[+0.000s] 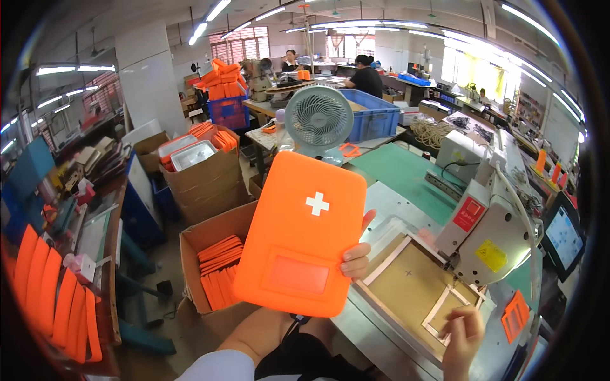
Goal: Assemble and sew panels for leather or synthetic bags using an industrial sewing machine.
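An orange zip case (298, 235) with a white cross and a lighter rectangular panel on its front is held up, slightly tilted, before me. My left hand (356, 261) grips it from behind; its fingers curl round the right edge, and the palm is hidden. My right hand (465, 333) is at the lower right, fingers loosely bent, with nothing seen in it. It is close to a wooden-framed template (406, 292) with a tan board, lying on the metal bed of a sewing machine (492, 238). An orange frame-shaped piece (515, 316) lies right of that hand.
Left of the case, a cardboard box (194, 244) holds stacked orange pieces. Behind it stands another carton (210, 184). Orange panels (57, 298) stand at the far left. A fan (319, 117), a blue crate (372, 120) and a screen (564, 233) surround the workplace. People work farther back.
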`<action>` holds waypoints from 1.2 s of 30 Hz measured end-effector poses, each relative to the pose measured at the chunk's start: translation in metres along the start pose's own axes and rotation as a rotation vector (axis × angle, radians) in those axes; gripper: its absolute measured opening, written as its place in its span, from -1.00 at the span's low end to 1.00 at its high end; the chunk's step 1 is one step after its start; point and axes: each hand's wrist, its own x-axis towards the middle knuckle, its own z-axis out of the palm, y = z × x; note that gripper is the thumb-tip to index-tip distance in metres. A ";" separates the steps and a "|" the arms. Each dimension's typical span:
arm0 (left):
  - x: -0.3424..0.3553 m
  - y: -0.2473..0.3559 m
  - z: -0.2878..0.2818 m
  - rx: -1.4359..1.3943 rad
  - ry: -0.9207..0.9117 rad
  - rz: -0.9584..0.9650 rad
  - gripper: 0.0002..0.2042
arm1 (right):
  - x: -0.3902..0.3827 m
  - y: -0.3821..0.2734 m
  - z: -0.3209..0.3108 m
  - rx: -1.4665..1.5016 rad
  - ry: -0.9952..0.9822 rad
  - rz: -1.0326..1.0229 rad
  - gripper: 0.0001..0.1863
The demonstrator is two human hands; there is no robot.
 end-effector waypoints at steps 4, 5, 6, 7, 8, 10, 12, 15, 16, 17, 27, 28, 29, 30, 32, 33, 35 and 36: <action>-0.001 0.003 -0.009 -0.005 -0.061 -0.013 -0.28 | 0.028 0.027 -0.046 0.352 0.480 -0.019 -0.81; 0.000 0.003 -0.010 -0.004 -0.060 -0.015 -0.27 | 0.039 0.026 -0.043 0.513 0.713 0.021 -0.79; -0.002 0.004 -0.012 -0.025 -0.082 -0.008 -0.26 | 0.045 0.053 -0.083 0.459 0.529 -0.037 -0.73; 0.000 0.002 -0.014 -0.036 -0.087 -0.009 -0.25 | 0.053 0.057 -0.091 0.451 0.548 -0.017 -0.72; 0.000 0.001 -0.016 -0.047 -0.092 -0.006 -0.24 | 0.062 0.056 -0.093 0.442 0.564 0.003 -0.71; 0.001 -0.002 -0.020 -0.065 -0.117 0.010 -0.23 | 0.078 0.058 -0.099 0.401 0.539 0.022 -0.69; 0.003 -0.002 -0.025 -0.079 -0.153 0.009 -0.22 | 0.097 0.067 -0.114 0.406 0.440 -0.009 -0.70; 0.001 -0.001 -0.027 -0.076 -0.188 0.002 -0.21 | 0.113 0.064 -0.113 0.375 0.426 -0.019 -0.72; 0.000 -0.001 -0.025 -0.070 -0.187 0.004 -0.21 | 0.116 0.061 -0.110 0.358 0.444 -0.016 -0.72; 0.000 0.000 -0.025 -0.064 -0.187 0.003 -0.21 | 0.119 0.062 -0.109 0.359 0.439 -0.038 -0.72; -0.003 0.001 -0.009 -0.003 -0.066 -0.025 -0.27 | 0.122 0.076 -0.123 0.152 0.364 -0.025 -0.69; -0.003 0.003 -0.011 0.011 -0.094 -0.039 -0.28 | 0.122 0.077 -0.125 0.145 0.320 -0.046 -0.70; -0.002 0.005 -0.013 0.025 -0.122 -0.057 -0.30 | 0.121 0.075 -0.125 0.139 0.278 -0.068 -0.70; 0.000 0.006 -0.015 0.031 -0.134 -0.068 -0.30 | 0.120 0.074 -0.125 0.147 0.273 -0.078 -0.71; 0.002 0.007 -0.018 0.045 -0.159 -0.090 -0.32 | 0.121 0.068 -0.122 0.163 0.261 -0.098 -0.74; 0.003 0.007 -0.019 0.044 -0.156 -0.088 -0.32 | 0.121 0.066 -0.119 0.152 0.262 -0.101 -0.75; 0.003 0.006 -0.019 0.045 -0.151 -0.080 -0.32 | 0.120 0.062 -0.116 0.129 0.260 -0.111 -0.77; 0.002 0.005 -0.018 0.038 -0.141 -0.074 -0.32 | 0.120 0.061 -0.119 0.118 0.224 -0.116 -0.78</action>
